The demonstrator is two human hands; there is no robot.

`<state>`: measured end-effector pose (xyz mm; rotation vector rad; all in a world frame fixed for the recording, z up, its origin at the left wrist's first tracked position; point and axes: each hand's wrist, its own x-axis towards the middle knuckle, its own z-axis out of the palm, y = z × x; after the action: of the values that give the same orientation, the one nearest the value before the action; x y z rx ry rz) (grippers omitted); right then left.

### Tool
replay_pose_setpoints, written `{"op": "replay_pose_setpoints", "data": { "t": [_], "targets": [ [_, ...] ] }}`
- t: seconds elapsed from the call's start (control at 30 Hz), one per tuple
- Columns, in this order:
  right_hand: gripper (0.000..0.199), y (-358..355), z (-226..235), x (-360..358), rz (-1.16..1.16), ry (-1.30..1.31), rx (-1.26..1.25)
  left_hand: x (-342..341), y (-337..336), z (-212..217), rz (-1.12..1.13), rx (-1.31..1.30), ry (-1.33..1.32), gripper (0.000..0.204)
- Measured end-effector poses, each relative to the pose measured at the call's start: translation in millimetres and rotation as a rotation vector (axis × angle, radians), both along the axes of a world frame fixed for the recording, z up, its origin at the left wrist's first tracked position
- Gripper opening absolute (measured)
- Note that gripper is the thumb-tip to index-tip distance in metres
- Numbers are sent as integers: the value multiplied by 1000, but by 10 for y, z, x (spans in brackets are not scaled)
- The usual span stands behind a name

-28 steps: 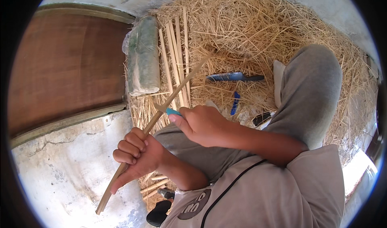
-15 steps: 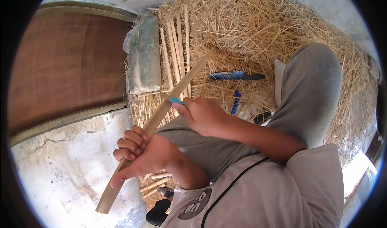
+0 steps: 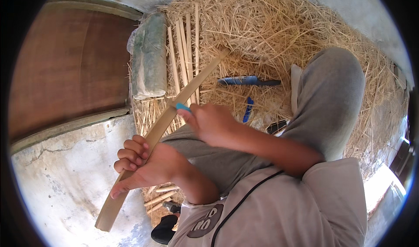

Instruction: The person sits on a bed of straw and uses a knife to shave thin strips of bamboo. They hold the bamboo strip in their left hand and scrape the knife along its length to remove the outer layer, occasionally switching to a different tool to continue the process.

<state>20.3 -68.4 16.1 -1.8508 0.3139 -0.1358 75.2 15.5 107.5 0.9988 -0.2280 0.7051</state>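
A long, flat, pale strip that looks like split bamboo (image 3: pixel 192 86) runs slantwise in front of me. Its near end points to the lower left, and its far tip meets the straw. My left hand (image 3: pixel 146 166) is wrapped round the lower part, thumb stretched along it. Against the middle of the strip, my right hand (image 3: pixel 214 124) grips a small turquoise tool (image 3: pixel 182 107). Its working edge is too hidden to make out. Beyond my right hand, a knife with a blue-grey blade (image 3: pixel 238 80) and a blue cutter-like tool (image 3: pixel 248 109) lie on the straw.
Several thin pale strips (image 3: pixel 188 50) lie side by side next to a green plastic-wrapped bundle (image 3: pixel 149 57). Loose straw (image 3: pixel 270 24) covers the floor to the wall. A brown wooden panel (image 3: pixel 70 68) stands at the left. More short sticks (image 3: pixel 159 197) lie below my left forearm.
The whole view has shifted slightly, so everything sits a little further left. Both hands keep their grips, and the turquoise tool stays at about the same spot on the strip.
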Motion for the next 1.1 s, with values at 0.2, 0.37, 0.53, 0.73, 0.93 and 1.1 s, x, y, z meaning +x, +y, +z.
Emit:
{"op": "replay_pose_setpoints", "data": {
  "t": [0.2, 0.37, 0.53, 0.73, 0.93, 1.1],
  "targets": [
    [56, 5, 61, -54, 22, 1, -43, 1, -30, -30, 3, -6, -19, 71],
    [54, -63, 164, -70, 52, 31, 23, 1, 10, -21, -26, 3, -2, 71],
    [58, -83, 138, -41, 37, 36, 17, -23, -42, 15, -5, 20, 3, 71],
    [62, -166, 128, 20, 79, 122, 65, -51, -31, 16, -13, 17, 14, 71],
    [62, -179, 103, 43, 86, 95, 29, -16, -39, -25, -95, 2, -51, 71],
    [64, -37, 94, -43, 29, 0, -134, 30, 48, -29, -115, 23, -46, 71]
  ]
}}
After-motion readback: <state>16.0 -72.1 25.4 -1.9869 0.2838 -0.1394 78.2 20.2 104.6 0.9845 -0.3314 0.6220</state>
